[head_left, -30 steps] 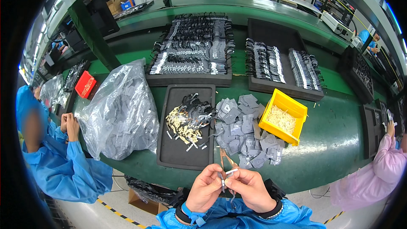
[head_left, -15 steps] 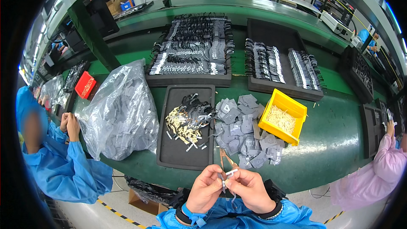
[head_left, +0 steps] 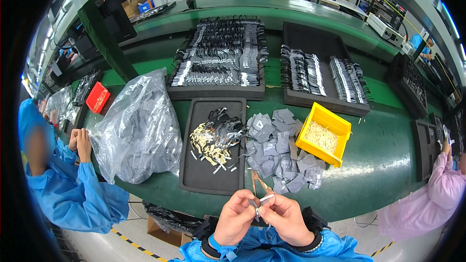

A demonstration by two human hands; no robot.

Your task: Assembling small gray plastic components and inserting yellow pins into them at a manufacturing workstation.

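Observation:
My left hand [head_left: 235, 217] and my right hand [head_left: 283, 215] meet at the table's near edge, fingertips pinched together. Between the left thumb and fingers is a small grey flat piece [head_left: 253, 204], mostly covered by the fingers. The right fingers grip a small white strip [head_left: 267, 197] that sticks out above the thumb. A tiny white bit shows where both thumbs meet; how the parts join is hidden. Just beyond my fingertips lies a copper-coloured two-armed tool [head_left: 256, 178]. Past it spreads a loose pile of grey flat pieces [head_left: 276, 153].
A yellow bin [head_left: 335, 157] of small pale parts stands right of the pile. To the left are a black tray [head_left: 204, 183] with cable parts and a clear bag [head_left: 138, 131] of grey pieces. Filled trays [head_left: 218, 92] line the back. Co-workers sit at both sides.
The white strip has turned slightly between my right fingertips. Both hands otherwise stay in place, and the things on the table have not moved.

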